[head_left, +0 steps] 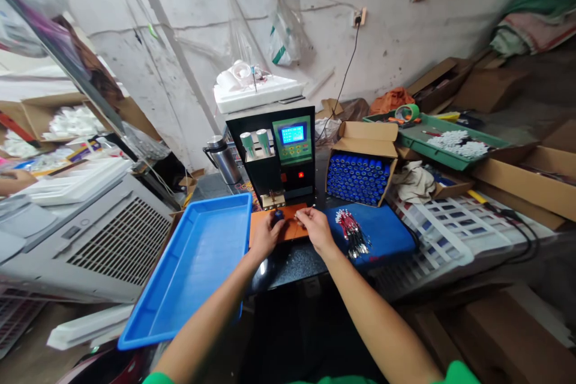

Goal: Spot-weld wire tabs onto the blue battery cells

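Observation:
My left hand (266, 234) is closed around a blue cylindrical battery cell (279, 215), just below the electrodes of a black spot welder (288, 192). Close by on the right, my right hand (315, 227) pinches what looks like a thin wire lead, mostly covered by the fingers. Both hands are over an orange board (288, 233) at the foot of the machine. A bundle of red and black wire leads (353, 234) with white connectors lies on a blue pad (389, 234) to the right. Behind it, an opened cardboard box (365, 139) holds many blue battery cells (357, 179).
A blue plastic tray (193, 264) slants along the left. Behind it stands a steel flask (224, 159). White foam (258, 95) rests on the welder. To the right are a green tray (432, 138) with small white parts and a white plastic crate (436, 234).

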Motion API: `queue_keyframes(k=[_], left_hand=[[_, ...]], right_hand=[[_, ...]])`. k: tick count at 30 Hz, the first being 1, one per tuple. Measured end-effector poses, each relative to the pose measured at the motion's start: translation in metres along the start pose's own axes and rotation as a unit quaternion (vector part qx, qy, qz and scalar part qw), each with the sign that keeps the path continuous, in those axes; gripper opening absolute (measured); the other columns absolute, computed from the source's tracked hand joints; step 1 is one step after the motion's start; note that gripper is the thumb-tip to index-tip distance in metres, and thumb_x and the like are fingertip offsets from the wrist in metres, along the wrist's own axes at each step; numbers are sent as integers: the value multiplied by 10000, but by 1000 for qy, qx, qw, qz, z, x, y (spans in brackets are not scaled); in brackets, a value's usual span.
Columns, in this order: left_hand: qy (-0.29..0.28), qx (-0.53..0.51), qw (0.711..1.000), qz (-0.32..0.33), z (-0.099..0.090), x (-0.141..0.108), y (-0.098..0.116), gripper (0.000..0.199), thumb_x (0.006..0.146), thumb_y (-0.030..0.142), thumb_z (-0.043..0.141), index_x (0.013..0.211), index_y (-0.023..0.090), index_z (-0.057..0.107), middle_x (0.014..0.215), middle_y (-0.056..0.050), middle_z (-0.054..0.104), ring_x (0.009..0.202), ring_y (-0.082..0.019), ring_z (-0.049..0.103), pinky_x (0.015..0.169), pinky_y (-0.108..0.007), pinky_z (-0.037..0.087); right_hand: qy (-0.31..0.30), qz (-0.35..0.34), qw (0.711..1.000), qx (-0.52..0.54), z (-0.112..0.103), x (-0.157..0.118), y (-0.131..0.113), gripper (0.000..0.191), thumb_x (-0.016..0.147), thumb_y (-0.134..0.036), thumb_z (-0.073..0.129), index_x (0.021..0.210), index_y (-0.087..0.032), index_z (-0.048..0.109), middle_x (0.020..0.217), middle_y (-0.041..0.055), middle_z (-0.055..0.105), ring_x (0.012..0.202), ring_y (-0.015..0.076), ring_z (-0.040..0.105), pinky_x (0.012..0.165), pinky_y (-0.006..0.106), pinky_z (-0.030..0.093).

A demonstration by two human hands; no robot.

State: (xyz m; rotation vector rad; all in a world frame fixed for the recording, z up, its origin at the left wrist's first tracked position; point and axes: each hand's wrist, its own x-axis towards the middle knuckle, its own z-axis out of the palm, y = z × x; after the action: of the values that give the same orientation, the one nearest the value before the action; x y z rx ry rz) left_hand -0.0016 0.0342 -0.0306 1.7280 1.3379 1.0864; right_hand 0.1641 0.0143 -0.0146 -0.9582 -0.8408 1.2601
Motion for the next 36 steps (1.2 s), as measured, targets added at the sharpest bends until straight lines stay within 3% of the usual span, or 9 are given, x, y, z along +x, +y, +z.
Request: queue_keyframes(k=[4, 9, 17, 36], left_hand=[[11, -8, 1000, 9, 2, -2, 0, 312, 845, 366, 571, 1068, 151, 614, 1039, -87, 712, 980, -236, 661, 923, -391, 503], [16, -20, 999, 29, 2, -3, 3, 333, 862, 315, 548, 1141, 144, 610, 1098, -91, 708, 1020, -231, 655, 957, -390, 492], [15, -7, 999, 45, 2, -6, 5, 348, 885, 279, 530, 1201, 152, 601, 1138, -84, 702, 1072, -227, 642, 988, -384, 482], [20, 15, 999, 42, 3, -7, 4, 341, 878, 278, 530, 1185, 153, 611, 1153, -99, 699, 1070, -243, 638, 987, -409, 472]], right_hand=[[-13, 3, 1000, 4, 20, 18, 7, 254, 675, -412, 712, 711, -166, 654, 653, -1, 645, 612, 135, 569, 634, 263, 450], [-52, -26, 998, -23, 33, 29, 21, 241, 708, -406, 664, 759, -172, 688, 748, 34, 705, 714, 179, 631, 673, 277, 486], [-46, -65, 988, -129, 30, 32, 32, 257, 748, -431, 669, 789, -183, 723, 778, 49, 734, 752, 217, 657, 680, 297, 500], [-30, -72, 986, -149, 28, 29, 35, 259, 762, -440, 664, 784, -186, 706, 776, 46, 728, 735, 207, 650, 694, 299, 502]])
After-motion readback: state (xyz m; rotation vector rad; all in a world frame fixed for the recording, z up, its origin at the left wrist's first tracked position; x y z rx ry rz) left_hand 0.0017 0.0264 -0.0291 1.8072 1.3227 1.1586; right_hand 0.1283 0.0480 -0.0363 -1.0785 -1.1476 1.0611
